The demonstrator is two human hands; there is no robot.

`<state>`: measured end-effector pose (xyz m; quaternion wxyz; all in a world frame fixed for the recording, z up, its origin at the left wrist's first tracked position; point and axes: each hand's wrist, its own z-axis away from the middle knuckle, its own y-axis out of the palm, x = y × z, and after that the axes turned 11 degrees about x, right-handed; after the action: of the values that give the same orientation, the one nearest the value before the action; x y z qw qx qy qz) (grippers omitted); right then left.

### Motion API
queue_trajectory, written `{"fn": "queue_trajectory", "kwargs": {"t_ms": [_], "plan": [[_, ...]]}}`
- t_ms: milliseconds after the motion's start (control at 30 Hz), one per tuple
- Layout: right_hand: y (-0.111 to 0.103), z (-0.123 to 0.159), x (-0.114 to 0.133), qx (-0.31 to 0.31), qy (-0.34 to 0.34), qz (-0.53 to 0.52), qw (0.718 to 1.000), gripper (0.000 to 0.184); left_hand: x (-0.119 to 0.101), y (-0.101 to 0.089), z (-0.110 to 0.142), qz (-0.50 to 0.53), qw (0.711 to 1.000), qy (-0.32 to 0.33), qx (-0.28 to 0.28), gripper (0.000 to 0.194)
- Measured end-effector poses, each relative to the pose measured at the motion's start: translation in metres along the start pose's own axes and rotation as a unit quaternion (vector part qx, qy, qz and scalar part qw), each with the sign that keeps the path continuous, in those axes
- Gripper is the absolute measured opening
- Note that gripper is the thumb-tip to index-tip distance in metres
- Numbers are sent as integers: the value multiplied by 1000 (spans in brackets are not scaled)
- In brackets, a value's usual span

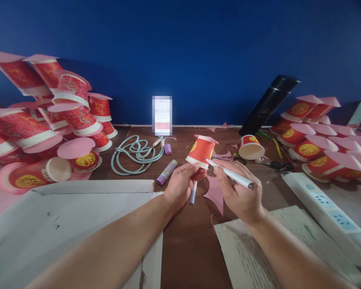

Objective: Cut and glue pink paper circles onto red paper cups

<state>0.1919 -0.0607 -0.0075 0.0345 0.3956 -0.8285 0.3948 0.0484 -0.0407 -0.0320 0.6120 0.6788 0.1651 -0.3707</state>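
My left hand (183, 182) is closed on the white rim of a red paper cup (201, 150), held upside down with a pink paper disc on its top. In my right hand (242, 188) is a white marker (234, 175), gripped like a pen, its tip at the cup's lower right side. I cannot tell whether the tip touches. Below the left fingers lies a pale purple pen cap (193, 193). A glue stick (167, 172) rests left of the left hand, its purple cap (167, 149) farther back. Pink paper scrap (214, 192) lies between the hands.
Stacked red cups with pink discs stand at left (78, 118) and right (308, 150). Around the middle are a coiled cable (132, 156), a lit phone (162, 116), a loose cup (251, 147) and a black flask (267, 106). A power strip (327, 208), papers (243, 249) and a white box lid (87, 208) lie nearer.
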Motion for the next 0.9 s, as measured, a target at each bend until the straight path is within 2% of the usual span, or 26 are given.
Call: {"fn": "queue_trajectory", "kwargs": {"t_ms": [667, 900], "plan": [[1, 1, -2, -3, -1, 20, 1000, 21, -1, 1, 1, 1, 1000, 4, -15, 17], [1, 2, -1, -7, -1, -1, 1000, 24, 0, 1, 2, -100, 995, 7, -15, 20]]}}
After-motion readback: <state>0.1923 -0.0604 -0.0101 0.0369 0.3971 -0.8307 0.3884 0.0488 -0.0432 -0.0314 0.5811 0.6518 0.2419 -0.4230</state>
